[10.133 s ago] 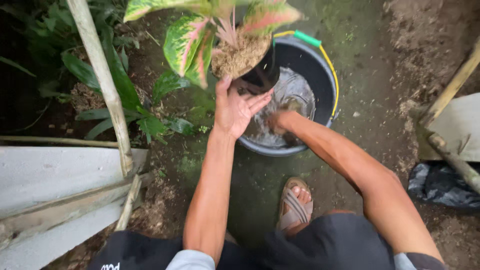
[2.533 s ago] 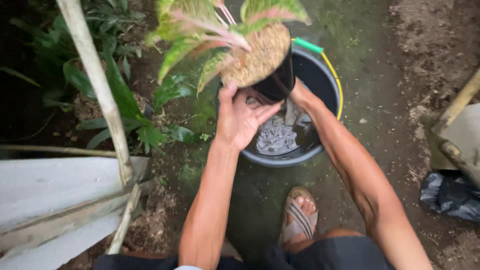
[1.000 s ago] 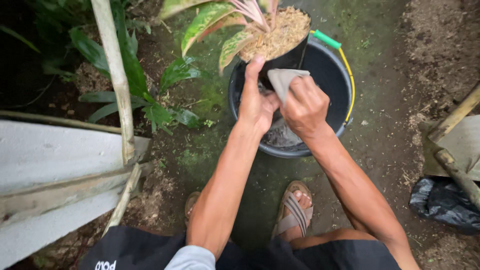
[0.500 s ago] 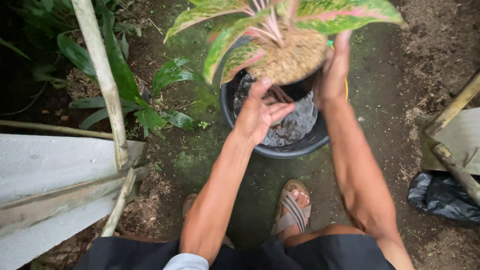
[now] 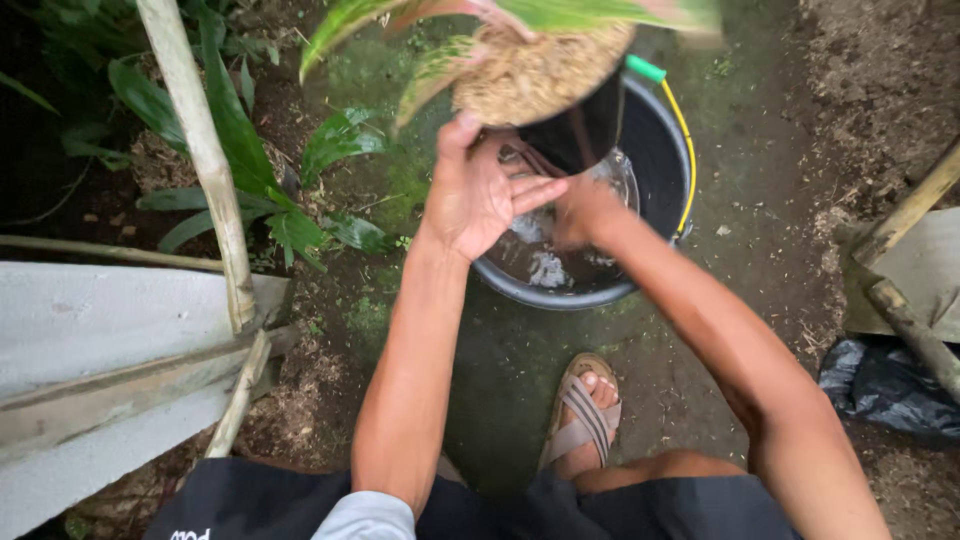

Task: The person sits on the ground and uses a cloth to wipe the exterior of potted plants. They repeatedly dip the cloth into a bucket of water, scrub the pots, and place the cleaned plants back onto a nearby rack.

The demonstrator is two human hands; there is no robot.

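Head view: left hand (image 5: 478, 195) tilts potted plant (image 5: 560, 100) over bucket (image 5: 655, 170); bamboo pole (image 5: 205, 160) beside.

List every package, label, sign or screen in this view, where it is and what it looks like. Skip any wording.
No labels, signs or screens show.
Black plastic bag: crumpled on the soil at the right edge, glossy, by a wooden post; the nearest thing to a package.
Black plant pot: plain and unlabelled, held tilted over the black bucket by the left hand and right hand.
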